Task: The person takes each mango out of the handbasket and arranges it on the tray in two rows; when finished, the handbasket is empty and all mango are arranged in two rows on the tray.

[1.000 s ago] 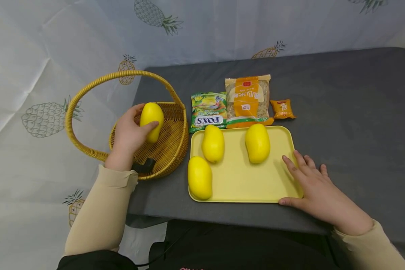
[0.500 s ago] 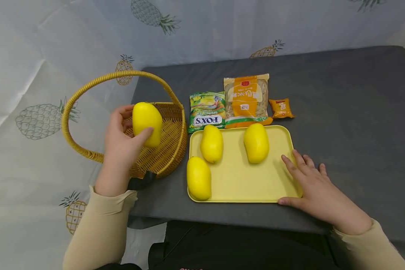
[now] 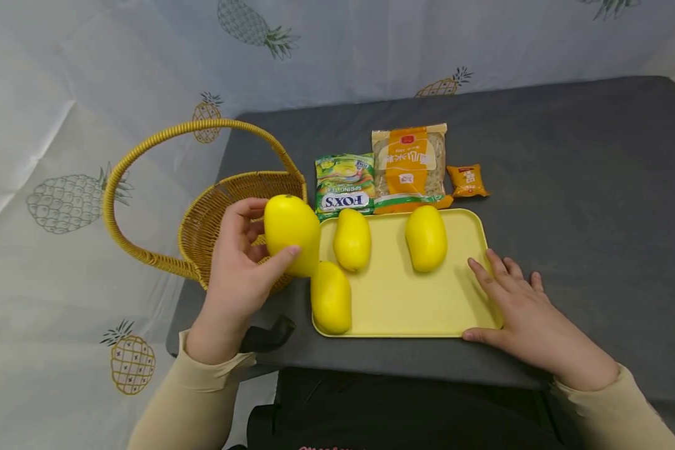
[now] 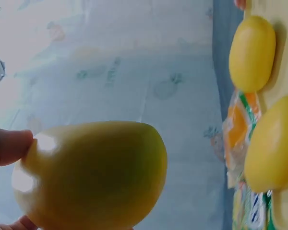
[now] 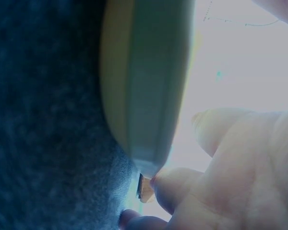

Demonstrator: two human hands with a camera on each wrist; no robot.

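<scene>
In the head view my left hand (image 3: 239, 269) grips a yellow mango (image 3: 292, 234) between thumb and fingers, held up between the wicker basket (image 3: 202, 219) and the yellow tray (image 3: 405, 306). The left wrist view shows this mango (image 4: 93, 175) large, with the thumb at its end. Three more mangoes lie on the tray: one at the near left corner (image 3: 330, 297), one behind it (image 3: 352, 240) and one at the back right (image 3: 426, 239). My right hand (image 3: 520, 309) rests with spread fingers at the tray's right edge; the right wrist view shows its fingers by the tray's side (image 5: 153, 96).
Behind the tray lie a green FOX'S candy bag (image 3: 345, 184), an orange-and-clear food packet (image 3: 409, 165) and a small orange packet (image 3: 468, 181). The basket's tall handle (image 3: 146, 156) arches up at the left. A pineapple-print curtain (image 3: 343, 56) hangs behind the grey table (image 3: 574, 187).
My left hand has lifted the mango out of the basket and carried it right, toward the tray's left edge. The right hand stays in place at the tray.
</scene>
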